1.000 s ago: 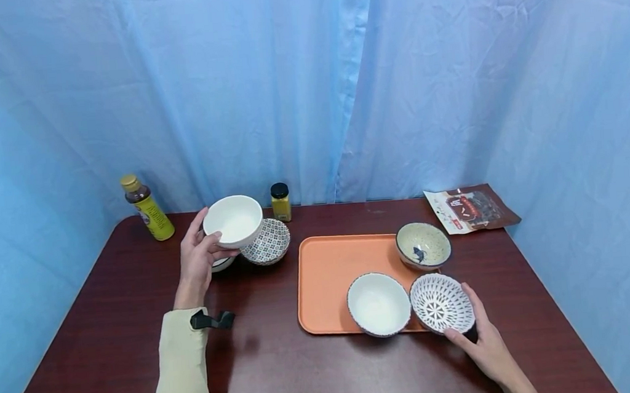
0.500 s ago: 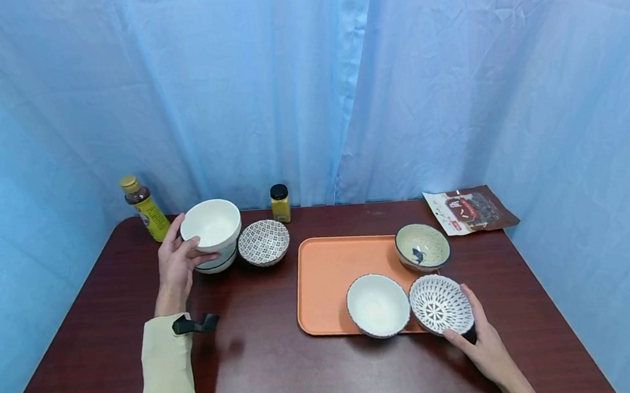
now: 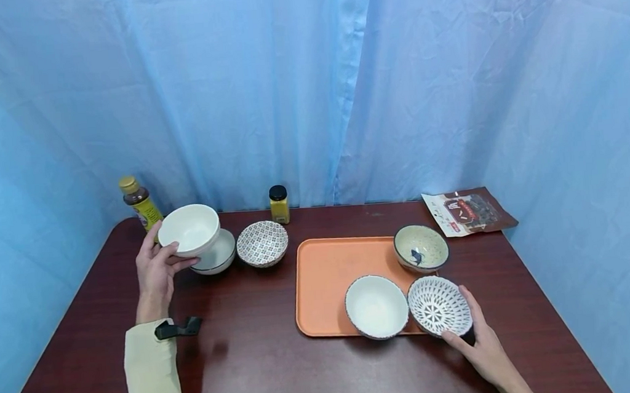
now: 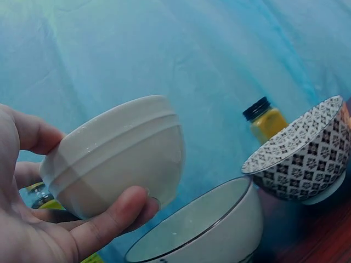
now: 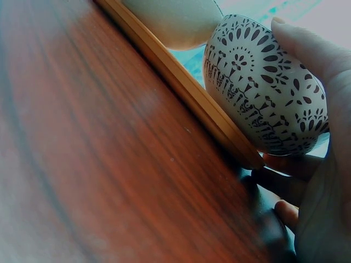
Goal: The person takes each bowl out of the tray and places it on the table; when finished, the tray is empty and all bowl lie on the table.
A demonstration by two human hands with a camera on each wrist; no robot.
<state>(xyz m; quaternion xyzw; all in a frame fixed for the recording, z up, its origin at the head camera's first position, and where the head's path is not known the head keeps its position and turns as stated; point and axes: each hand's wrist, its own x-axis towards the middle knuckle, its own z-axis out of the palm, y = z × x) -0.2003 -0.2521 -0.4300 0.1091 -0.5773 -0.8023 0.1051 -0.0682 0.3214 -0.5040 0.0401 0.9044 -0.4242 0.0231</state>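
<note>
We list a backdrop of pale blue fabric curtains (image 3: 251, 90) behind a dark red-brown wood-grained table (image 3: 273, 372). On the left side we record the person's left hand (image 3: 154, 271), below a cream sleeve (image 3: 154, 376), grasping a plain white ceramic bowl (image 3: 190, 228) with raised bands around its outside; the hand holds it in the air, thumb and fingers at its wall. Below and just right of it sits a white ceramic bowl with a thin dark rim (image 3: 220, 252); just beside that, a round bowl with a black-and-white diamond pattern (image 3: 262, 242). Behind these we note a dark bottle with a yellow-green label and gold cap (image 3: 147, 211), partly hidden by the left hand, and a small yellow jar with a black lid (image 3: 279, 206). An orange rectangular tray (image 3: 323, 270) lies at centre right. On its near side rests a white-interior bowl with a dark-edged rim (image 3: 377, 307); at its far right, a beige speckled bowl with a blue motif inside (image 3: 422, 243). The right hand (image 3: 484, 343) grips a white bowl with dark petal-like patterning (image 3: 439, 305) at the tray's near right corner. Last, a brown-and-white printed packet (image 3: 468, 211) lies at the table's far right.
</note>
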